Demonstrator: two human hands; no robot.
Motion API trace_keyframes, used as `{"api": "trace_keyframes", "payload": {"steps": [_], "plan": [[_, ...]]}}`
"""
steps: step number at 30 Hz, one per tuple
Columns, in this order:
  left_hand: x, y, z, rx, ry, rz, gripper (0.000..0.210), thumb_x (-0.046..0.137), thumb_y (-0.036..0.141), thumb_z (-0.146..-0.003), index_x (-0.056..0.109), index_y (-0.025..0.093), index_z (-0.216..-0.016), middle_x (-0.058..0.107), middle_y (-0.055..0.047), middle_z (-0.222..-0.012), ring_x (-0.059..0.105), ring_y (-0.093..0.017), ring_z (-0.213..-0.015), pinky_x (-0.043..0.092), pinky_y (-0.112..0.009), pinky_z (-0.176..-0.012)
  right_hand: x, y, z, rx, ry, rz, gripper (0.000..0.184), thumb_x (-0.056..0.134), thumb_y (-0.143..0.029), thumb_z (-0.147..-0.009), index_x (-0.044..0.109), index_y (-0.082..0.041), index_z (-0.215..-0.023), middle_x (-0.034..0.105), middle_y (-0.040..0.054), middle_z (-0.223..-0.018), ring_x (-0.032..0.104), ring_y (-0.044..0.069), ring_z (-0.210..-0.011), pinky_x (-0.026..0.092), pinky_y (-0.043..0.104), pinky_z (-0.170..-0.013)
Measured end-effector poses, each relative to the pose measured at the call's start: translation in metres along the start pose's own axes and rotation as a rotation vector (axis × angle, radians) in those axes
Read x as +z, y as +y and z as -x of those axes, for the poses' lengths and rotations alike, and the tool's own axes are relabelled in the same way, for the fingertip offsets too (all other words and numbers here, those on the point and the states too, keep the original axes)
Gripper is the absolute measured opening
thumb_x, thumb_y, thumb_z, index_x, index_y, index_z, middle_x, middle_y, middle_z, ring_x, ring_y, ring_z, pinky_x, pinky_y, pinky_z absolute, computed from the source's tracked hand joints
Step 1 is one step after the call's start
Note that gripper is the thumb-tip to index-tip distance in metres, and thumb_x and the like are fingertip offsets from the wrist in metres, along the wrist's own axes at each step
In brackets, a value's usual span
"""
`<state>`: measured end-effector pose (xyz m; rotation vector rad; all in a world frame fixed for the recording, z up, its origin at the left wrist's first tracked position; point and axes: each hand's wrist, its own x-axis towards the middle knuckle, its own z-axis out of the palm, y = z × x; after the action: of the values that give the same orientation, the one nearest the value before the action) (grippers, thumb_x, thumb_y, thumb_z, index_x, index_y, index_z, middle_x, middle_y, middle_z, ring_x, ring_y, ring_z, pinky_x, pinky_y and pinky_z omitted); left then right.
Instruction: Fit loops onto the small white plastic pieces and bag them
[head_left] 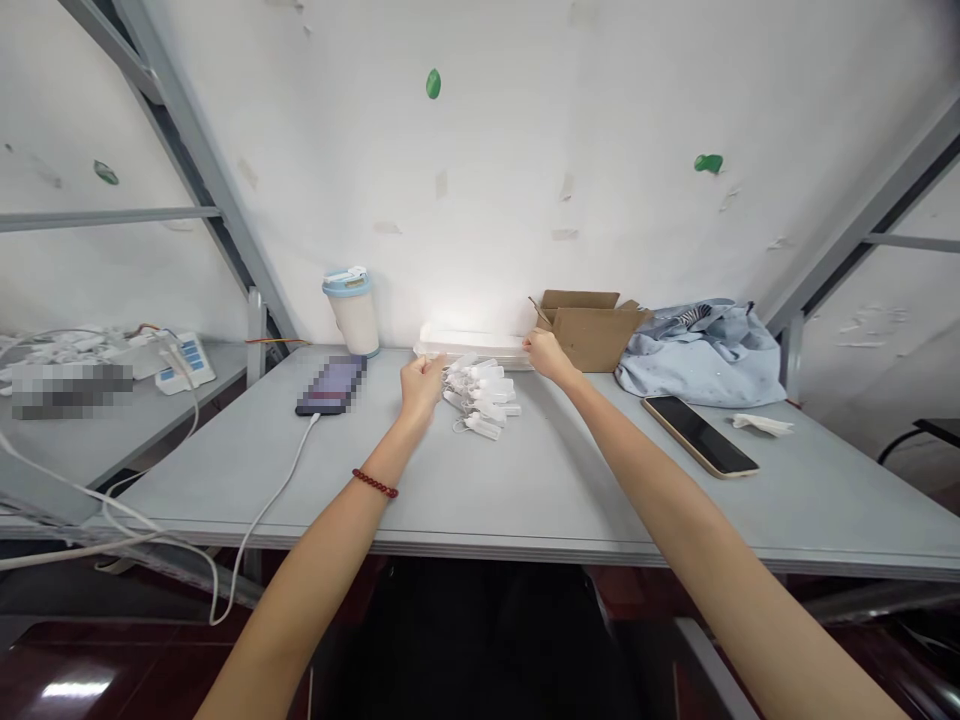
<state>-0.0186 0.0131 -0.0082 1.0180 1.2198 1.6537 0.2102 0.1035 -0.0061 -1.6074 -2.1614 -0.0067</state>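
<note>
A long, low white box lies against the wall at the back of the grey table. At its right end, the fingers of my right hand are closed on the edge. My left hand is closed too, at the front left corner of the same box; its fingertips are partly hidden. Between the hands, in front of the box, lies a loose pile of small white plastic pieces, some with thin loops.
An open cardboard box and bunched light-blue cloth stand right. A phone and folded tissue lie nearer. Left are a lidded cup, a cabled phone and a power strip.
</note>
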Motion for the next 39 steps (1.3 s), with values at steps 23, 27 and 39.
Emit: {"api": "trace_keyframes", "payload": {"steps": [23,27,39], "plan": [[-0.007,0.021,0.001,-0.115,-0.195,0.052,0.014,0.062,0.006,-0.058,0.056,0.014,-0.068,0.06,-0.001,-0.058,0.058,-0.011,-0.049,0.042,-0.019,-0.044,-0.026,-0.038,0.112,-0.312,0.361,0.223,0.052,0.043,-0.045,-0.092,0.044,-0.013,-0.133,0.039,0.0213,-0.144,0.028,0.034,-0.138,0.021,0.057,-0.11],[0.008,0.022,0.027,-0.131,-0.545,-0.08,0.008,0.067,0.013,-0.061,0.061,0.013,-0.067,0.061,-0.003,-0.052,0.057,-0.013,-0.046,0.044,-0.022,-0.046,-0.022,-0.049,0.117,-0.318,0.29,0.202,0.08,0.052,-0.054,-0.084,0.024,-0.014,-0.147,0.018,0.0224,-0.154,0.009,0.037,-0.144,0.014,0.061,-0.11],[0.018,0.013,0.041,-0.087,-0.752,-0.149,0.022,0.061,0.029,-0.072,0.065,0.013,-0.058,0.064,-0.01,-0.058,0.055,-0.014,-0.047,0.042,-0.024,-0.045,-0.018,-0.046,0.116,-0.221,0.164,-0.061,0.104,0.063,-0.059,-0.067,0.01,-0.022,-0.149,0.032,0.0195,-0.144,0.029,0.036,-0.133,0.022,0.056,-0.105]]}}
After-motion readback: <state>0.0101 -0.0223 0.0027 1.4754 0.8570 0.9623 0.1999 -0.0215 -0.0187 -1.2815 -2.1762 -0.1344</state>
